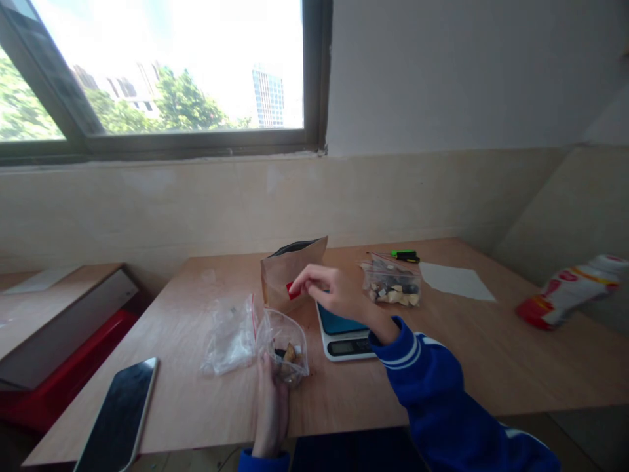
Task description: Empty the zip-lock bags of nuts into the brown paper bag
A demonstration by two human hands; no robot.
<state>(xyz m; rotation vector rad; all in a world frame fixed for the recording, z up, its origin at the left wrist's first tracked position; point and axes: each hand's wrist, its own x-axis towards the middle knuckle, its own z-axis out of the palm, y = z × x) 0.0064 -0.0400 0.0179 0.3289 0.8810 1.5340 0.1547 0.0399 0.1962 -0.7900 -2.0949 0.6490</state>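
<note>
My left hand (272,393) is wrapped round the lower side of a clear zip bag (299,334), whose top gapes open. Brown and black dried pieces (289,354) lie inside it. Above the bag, my right hand (334,288) is bent at the wrist with its fingers curled together; what they pinch, if anything, is hidden. Just behind the fingertips stands an open brown paper pouch (275,275). A red patch (293,290) shows at the fingertips; I cannot tell whether it belongs to the pouch. Below my right wrist sits a white kitchen scale (351,347) with a blue top.
Flattened clear bags (228,341) lie left of the zip bag, and a phone (118,416) at the front left. Behind the scale are a filled zip bag (393,285), a green-and-black pen (405,255) and white paper (457,280). A bottle (572,292) stands tilted-looking at right.
</note>
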